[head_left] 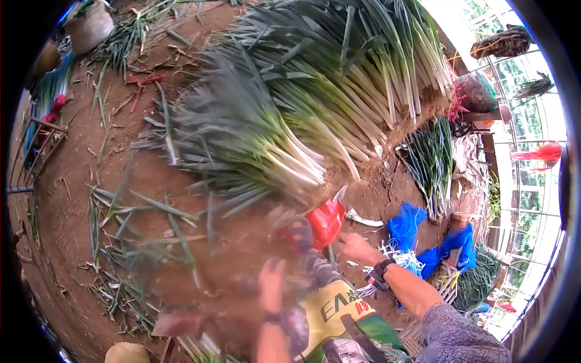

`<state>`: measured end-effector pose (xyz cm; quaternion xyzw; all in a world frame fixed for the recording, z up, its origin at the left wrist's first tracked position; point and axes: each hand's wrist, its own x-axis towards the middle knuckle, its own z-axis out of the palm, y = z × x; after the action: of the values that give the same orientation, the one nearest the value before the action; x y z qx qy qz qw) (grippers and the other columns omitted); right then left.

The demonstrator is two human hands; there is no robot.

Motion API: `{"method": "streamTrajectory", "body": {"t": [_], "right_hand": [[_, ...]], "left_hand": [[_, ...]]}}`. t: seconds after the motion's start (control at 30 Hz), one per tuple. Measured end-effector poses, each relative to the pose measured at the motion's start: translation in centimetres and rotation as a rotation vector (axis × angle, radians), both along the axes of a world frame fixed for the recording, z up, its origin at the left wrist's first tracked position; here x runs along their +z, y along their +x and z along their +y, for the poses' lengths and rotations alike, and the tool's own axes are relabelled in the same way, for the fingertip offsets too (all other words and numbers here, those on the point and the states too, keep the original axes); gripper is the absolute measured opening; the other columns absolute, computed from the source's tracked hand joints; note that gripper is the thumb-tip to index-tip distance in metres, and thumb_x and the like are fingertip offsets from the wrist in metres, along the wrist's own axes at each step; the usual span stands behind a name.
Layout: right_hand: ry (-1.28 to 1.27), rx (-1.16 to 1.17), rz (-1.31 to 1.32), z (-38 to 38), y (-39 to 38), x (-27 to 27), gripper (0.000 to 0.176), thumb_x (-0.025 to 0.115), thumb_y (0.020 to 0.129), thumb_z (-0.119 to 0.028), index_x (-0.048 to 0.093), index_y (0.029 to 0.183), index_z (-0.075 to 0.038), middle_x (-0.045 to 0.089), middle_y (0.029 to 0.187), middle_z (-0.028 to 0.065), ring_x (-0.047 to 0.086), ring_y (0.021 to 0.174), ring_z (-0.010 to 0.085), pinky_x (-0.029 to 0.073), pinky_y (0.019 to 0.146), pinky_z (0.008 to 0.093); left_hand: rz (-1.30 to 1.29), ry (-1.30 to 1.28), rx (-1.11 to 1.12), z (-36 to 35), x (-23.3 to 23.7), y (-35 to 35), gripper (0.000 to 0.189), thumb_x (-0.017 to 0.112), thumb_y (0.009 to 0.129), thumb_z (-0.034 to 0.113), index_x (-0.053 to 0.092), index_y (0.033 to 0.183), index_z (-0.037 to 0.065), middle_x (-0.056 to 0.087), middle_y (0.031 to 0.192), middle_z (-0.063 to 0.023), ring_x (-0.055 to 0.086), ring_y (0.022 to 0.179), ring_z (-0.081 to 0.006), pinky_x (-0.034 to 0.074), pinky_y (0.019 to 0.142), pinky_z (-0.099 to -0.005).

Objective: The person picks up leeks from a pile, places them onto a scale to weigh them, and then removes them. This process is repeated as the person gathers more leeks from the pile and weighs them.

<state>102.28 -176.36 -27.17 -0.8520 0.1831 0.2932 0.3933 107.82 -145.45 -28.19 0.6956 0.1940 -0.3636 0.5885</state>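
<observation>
My left hand [272, 279] is smeared by motion at the lower middle, so its fingers and anything in them cannot be made out. To the right, my right hand [357, 248] is beside a crumpled red plastic piece [327, 222]; its fingertips are too unclear to show a grip. A dark watch-like band sits on the right wrist. Above both hands lies a large pile of leeks [290, 154], white stems pointing right and down. A yellow and green printed apron [330, 308] covers my front.
Loose leaves [175, 212] litter the brown soil at left. Blue netting [407, 225] and white strips [402, 257] lie right of my right hand. Further right are another leek bunch [433, 163] and green stalks [478, 281]. A pale sack [89, 27] stands top left.
</observation>
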Motion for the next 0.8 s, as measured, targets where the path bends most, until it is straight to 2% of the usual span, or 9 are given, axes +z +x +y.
{"method": "streamTrajectory", "body": {"t": [0.17,0.23,0.33,0.43,0.53,0.6,0.63,0.7,0.8], "right_hand": [[0.056,-0.136,0.113,-3.7,4.8,-2.4,0.033,0.057,0.093,-0.026,0.065,0.113,0.0,0.068,0.097,0.0274,0.066,0.092,0.0435,0.051,0.081,0.0482],[0.062,-0.115,-0.008,-4.5,7.7,-3.0,0.034,0.058,0.094,-0.028,0.065,0.111,0.0,0.068,0.096,0.0273,0.067,0.09,0.0432,0.051,0.081,0.0484],[-0.001,0.016,-0.084,-6.8,10.0,-7.5,0.038,0.057,0.095,-0.032,0.063,0.116,0.0,0.069,0.097,0.026,0.067,0.093,0.042,0.052,0.083,0.0471],[-0.061,0.021,-0.022,-8.6,12.0,-11.7,0.04,0.056,0.096,-0.033,0.062,0.119,-0.001,0.07,0.098,0.0253,0.068,0.096,0.0409,0.052,0.086,0.0461],[-0.032,-0.045,0.066,-9.9,15.0,-14.8,0.045,0.058,0.094,-0.035,0.061,0.124,-0.003,0.068,0.116,0.0254,0.064,0.111,0.0419,0.05,0.096,0.0473],[-0.061,-0.027,-0.103,-10.6,16.7,-16.9,0.049,0.059,0.093,-0.035,0.059,0.128,-0.001,0.064,0.123,0.0274,0.061,0.117,0.0418,0.049,0.099,0.0472],[-0.072,-0.019,-0.18,-10.8,16.9,-19.1,0.051,0.059,0.093,-0.035,0.058,0.13,0.0,0.063,0.127,0.0283,0.06,0.12,0.0417,0.048,0.1,0.0471],[-0.143,0.033,-0.252,-11.5,17.2,-22.0,0.058,0.061,0.092,-0.036,0.052,0.136,0.0,0.056,0.134,0.0291,0.055,0.125,0.0424,0.046,0.103,0.0469],[-0.206,0.054,-0.2,-11.1,18.0,-23.1,0.068,0.064,0.09,-0.038,0.044,0.142,0.001,0.049,0.14,0.0295,0.051,0.129,0.0433,0.044,0.106,0.0466]], "left_hand": [[0.091,-0.043,0.02,-6.5,-3.6,4.1,0.047,0.067,0.095,0.026,0.06,0.128,-0.006,0.069,0.109,-0.0129,0.067,0.094,-0.021,0.053,0.084,-0.0347],[0.075,-0.079,0.011,-9.0,-3.6,6.2,0.048,0.067,0.095,0.026,0.059,0.13,-0.006,0.069,0.109,-0.0136,0.067,0.094,-0.0215,0.053,0.084,-0.0351],[0.248,-0.124,0.172,-12.7,-5.8,8.3,0.027,0.063,0.095,0.026,0.074,0.103,0.002,0.072,0.102,-0.0106,0.062,0.08,-0.0164,0.051,0.071,-0.0318],[0.203,-0.119,0.171,-15.0,-8.8,9.7,0.027,0.061,0.096,0.028,0.073,0.099,0.005,0.069,0.089,-0.0072,0.058,0.07,-0.0134,0.047,0.06,-0.0296],[0.271,-0.14,0.158,-16.5,-11.2,11.3,0.033,0.058,0.098,0.035,0.066,0.117,0.009,0.065,0.09,-0.0039,0.055,0.064,-0.0137,0.044,0.056,-0.0269],[0.301,-0.156,0.18,-17.7,-13.6,12.5,0.047,0.062,0.096,0.036,0.055,0.133,0.006,0.059,0.111,-0.0089,0.051,0.087,-0.0192,0.044,0.071,-0.0322],[0.288,-0.178,0.197,-18.3,-15.9,12.8,0.061,0.067,0.095,0.036,0.047,0.141,0.002,0.053,0.129,-0.0144,0.049,0.112,-0.0246,0.046,0.088,-0.0377],[0.3,-0.207,0.225,-19.3,-18.3,13.5,0.078,0.072,0.093,0.038,0.037,0.151,-0.002,0.047,0.148,-0.0198,0.047,0.136,-0.0304,0.043,0.108,-0.0439],[0.341,-0.184,0.223,-20.4,-21.0,14.4,0.083,0.074,0.091,0.037,0.034,0.152,-0.003,0.048,0.147,-0.0207,0.046,0.136,-0.0308,0.036,0.113,-0.043]]}}
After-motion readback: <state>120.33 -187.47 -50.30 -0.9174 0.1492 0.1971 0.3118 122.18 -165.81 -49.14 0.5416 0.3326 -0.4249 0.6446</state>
